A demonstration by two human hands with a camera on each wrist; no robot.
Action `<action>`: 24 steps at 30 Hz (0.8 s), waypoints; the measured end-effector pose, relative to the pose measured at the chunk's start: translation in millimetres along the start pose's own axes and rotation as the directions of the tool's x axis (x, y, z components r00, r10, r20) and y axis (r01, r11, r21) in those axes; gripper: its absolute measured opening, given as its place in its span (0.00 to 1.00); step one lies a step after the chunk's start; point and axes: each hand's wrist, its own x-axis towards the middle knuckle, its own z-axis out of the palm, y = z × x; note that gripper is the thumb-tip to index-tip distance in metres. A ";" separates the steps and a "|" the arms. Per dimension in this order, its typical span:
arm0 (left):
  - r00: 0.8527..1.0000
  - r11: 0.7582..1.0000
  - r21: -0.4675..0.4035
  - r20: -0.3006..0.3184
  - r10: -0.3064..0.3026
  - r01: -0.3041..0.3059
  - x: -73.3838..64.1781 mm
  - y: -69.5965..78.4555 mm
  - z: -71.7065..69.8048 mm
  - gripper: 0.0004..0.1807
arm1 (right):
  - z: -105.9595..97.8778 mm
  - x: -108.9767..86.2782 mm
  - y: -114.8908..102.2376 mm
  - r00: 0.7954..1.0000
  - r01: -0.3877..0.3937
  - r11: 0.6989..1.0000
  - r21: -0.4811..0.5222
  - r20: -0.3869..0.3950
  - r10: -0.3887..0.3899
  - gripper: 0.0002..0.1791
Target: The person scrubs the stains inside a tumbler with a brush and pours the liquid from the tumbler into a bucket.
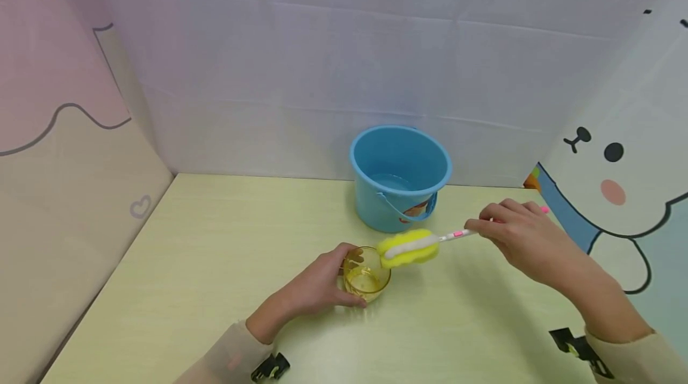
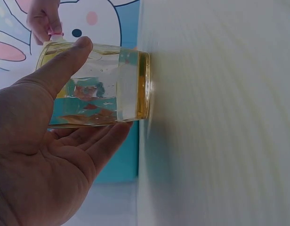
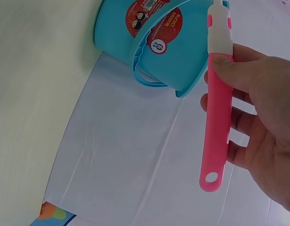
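Observation:
An amber-tinted glass cup [image 1: 368, 279] stands at the middle of the table, gripped around its side by my left hand [image 1: 329, 282]. In the left wrist view the thumb lies along one side of the cup [image 2: 102, 84] and the fingers along the other, with its base close to the tabletop. My right hand [image 1: 516, 240] holds a sponge cup brush by its pink handle [image 3: 218, 117], thumb on one side and fingers curled round the other. The brush's yellow and white sponge head [image 1: 409, 248] hangs over the cup's right rim in the head view.
A blue bucket [image 1: 365, 205] with its handle folded down stands behind the cup, near the back wall [image 1: 269, 73]. Its inside shows a light bottom. The pale wooden table [image 1: 215, 240] is bordered by printed cloth sides at left and right.

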 end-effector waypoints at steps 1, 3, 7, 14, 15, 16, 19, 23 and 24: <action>1.000 1.000 0.001 0.000 0.001 -0.001 0.1 -0.1 0.1 0.50 | 0.5 -0.9 0.6 1.000 -0.005 1.000 0.005 0.001 0.005 0.25; 1.000 1.000 0.003 0.000 0.002 -0.002 0.2 -0.3 0.2 0.50 | 1.5 -2.9 1.8 1.000 -0.013 1.000 0.018 0.002 0.013 0.25; 1.000 1.000 0.002 0.000 0.004 -0.004 0.2 -0.3 0.3 0.50 | 3.9 -6.0 4.1 1.000 -0.024 0.999 0.042 -0.004 0.024 0.24; 1.000 1.000 -0.001 -0.005 -0.003 0.003 -0.7 1.4 0.7 0.49 | 8.0 -11.8 8.6 0.999 -0.032 0.997 0.074 -0.040 0.035 0.26; 1.000 1.000 -0.004 -0.005 -0.004 0.004 -0.9 1.7 0.7 0.49 | 8.7 -12.9 9.3 0.998 -0.035 0.996 0.077 -0.044 0.038 0.26; 1.000 1.000 -0.004 -0.006 -0.005 0.004 -0.9 1.8 0.8 0.49 | 9.3 -14.0 10.1 0.998 -0.037 0.996 0.080 -0.049 0.041 0.26; 1.000 1.000 -0.004 -0.008 -0.006 0.006 -1.0 2.0 0.8 0.49 | 11.2 -17.1 12.3 0.997 -0.039 0.996 0.083 -0.058 0.044 0.26; 1.000 1.000 0.003 -0.009 -0.012 0.012 -1.0 1.8 0.8 0.49 | 14.2 -20.8 14.7 0.997 -0.044 0.995 0.087 -0.060 0.049 0.26; 1.000 1.000 0.005 -0.009 -0.014 0.014 -1.0 1.7 0.9 0.50 | 15.1 -21.5 15.1 0.997 -0.045 0.995 0.088 -0.060 0.050 0.26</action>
